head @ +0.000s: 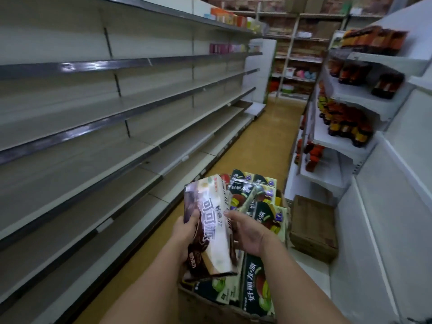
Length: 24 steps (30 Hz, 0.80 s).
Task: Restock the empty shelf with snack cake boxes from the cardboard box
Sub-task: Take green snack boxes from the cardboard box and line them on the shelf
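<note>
Two bare forearms reach forward from the bottom of the view, above an open cardboard box (187, 298) standing on the yellow-brown aisle floor (268, 134). The left hand (184, 232) grips a white-and-brown snack cake box (211, 220) along its left edge, thumb curled over the front face; the box is lifted above the carton and tilted, and it looks motion-blurred. The right hand (249, 232) is at the box's right edge with fingers loosely curved toward it; whether they actually touch it cannot be told. Beneath the hands, the cardboard box is packed with dark green snack cake boxes (253, 291), some lying flat, others standing on edge towards the far end. Just right of the carton sits a closed brown carton (313, 228) at the foot of the right-hand shelving. To the left run long tiers of bare shelves (98, 146). On the right, white shelves (336, 141) hold dark bottles (343, 122). Far down the aisle, racks (294, 59) carry assorted goods.
</note>
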Each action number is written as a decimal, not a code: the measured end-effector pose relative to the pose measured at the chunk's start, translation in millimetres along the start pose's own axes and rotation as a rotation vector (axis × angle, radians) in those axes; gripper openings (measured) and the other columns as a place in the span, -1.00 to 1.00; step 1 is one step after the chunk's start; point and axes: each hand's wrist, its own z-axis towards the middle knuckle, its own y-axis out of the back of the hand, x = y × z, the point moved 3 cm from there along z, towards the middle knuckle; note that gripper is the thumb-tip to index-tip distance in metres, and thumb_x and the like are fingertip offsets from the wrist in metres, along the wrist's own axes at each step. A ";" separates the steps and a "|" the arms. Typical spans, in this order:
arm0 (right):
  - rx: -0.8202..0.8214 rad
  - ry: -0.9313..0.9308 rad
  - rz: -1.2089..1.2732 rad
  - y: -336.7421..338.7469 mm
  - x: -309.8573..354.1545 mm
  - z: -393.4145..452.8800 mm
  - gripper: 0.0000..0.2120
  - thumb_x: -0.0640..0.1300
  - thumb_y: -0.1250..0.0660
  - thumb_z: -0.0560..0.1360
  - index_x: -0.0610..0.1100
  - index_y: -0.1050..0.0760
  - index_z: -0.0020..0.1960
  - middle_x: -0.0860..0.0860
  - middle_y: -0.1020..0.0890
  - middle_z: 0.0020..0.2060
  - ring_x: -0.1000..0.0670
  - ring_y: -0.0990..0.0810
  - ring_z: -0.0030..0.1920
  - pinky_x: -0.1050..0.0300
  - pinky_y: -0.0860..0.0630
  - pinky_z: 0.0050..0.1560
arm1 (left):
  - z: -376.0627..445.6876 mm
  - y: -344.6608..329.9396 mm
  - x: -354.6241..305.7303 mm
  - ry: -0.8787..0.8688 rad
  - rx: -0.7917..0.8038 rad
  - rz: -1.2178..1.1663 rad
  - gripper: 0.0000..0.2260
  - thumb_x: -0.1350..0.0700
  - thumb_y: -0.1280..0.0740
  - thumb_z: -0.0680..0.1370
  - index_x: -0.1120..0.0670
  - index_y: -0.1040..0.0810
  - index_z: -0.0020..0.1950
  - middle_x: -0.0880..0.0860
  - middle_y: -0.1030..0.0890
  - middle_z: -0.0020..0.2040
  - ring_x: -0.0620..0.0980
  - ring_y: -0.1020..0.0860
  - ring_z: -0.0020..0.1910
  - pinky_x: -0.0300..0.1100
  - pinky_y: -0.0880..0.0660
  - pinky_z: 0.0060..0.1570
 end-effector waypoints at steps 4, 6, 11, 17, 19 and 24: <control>-0.044 0.016 -0.301 -42.9 7.6 20.9 -0.11 0.13 -0.58 0.19 -0.17 -0.29 0.37 -0.10 -0.56 0.20 -0.11 -0.56 0.16 -0.12 -0.48 0.23 | -18.8 31.3 -4.0 -0.088 -0.131 -0.122 -0.71 0.02 -0.28 0.59 0.08 -0.34 0.24 0.17 -0.58 0.09 0.20 -0.59 0.00 0.11 -0.55 -0.02; -0.049 0.045 -0.410 -66.4 11.6 25.2 -0.07 0.16 -0.57 0.15 -0.15 -0.28 0.38 -0.09 -0.54 0.20 -0.10 -0.55 0.16 -0.10 -0.47 0.24 | -28.4 51.1 -7.5 -0.104 -0.211 -0.154 -0.74 0.02 -0.27 0.59 0.09 -0.30 0.19 0.15 -0.53 0.08 0.18 -0.56 0.03 0.10 -0.52 0.01; -0.146 0.037 -0.365 -111.6 16.3 28.4 0.03 0.33 -0.44 0.27 -0.21 -0.14 0.50 -0.17 -0.31 0.43 -0.19 -0.37 0.37 -0.09 -0.42 0.27 | -38.3 118.7 -11.6 -0.099 -0.401 -0.317 -0.63 -0.09 -0.22 0.60 0.16 -0.38 0.23 0.16 -0.57 0.18 0.19 -0.57 0.11 0.18 -0.46 0.21; 0.111 -0.033 -0.117 -211.6 8.5 12.4 -0.62 -0.15 -0.51 0.37 -0.19 -0.46 0.11 -0.12 -0.65 -0.08 -0.09 -0.63 -0.10 0.00 -0.57 -0.13 | -68.6 199.5 -13.8 -0.137 -0.532 -0.580 -0.71 -0.04 -0.18 0.63 0.12 -0.31 0.24 0.12 -0.52 0.10 0.16 -0.53 0.12 0.17 -0.45 0.23; 0.164 0.001 -0.115 -243.3 9.8 4.0 -0.61 -0.27 -0.50 0.35 -0.17 -0.46 0.13 -0.13 -0.66 -0.06 -0.11 -0.63 -0.08 -0.05 -0.59 -0.06 | -82.1 238.7 -10.0 -0.169 -0.546 -0.619 -0.62 -0.04 -0.26 0.58 0.11 -0.29 0.29 0.13 -0.53 0.16 0.16 -0.53 0.15 0.18 -0.47 0.20; 0.263 0.070 -0.222 -315.5 11.4 -15.6 -0.46 -0.37 -0.43 0.40 -0.15 -0.35 0.32 -0.13 -0.62 -0.01 -0.09 -0.62 -0.11 0.06 -0.54 -0.30 | -153.6 350.5 -3.2 -0.250 -0.997 -0.302 -0.26 0.05 -0.34 0.55 -0.06 0.08 0.57 0.15 -0.24 0.50 0.22 -0.33 0.40 0.20 -0.36 0.30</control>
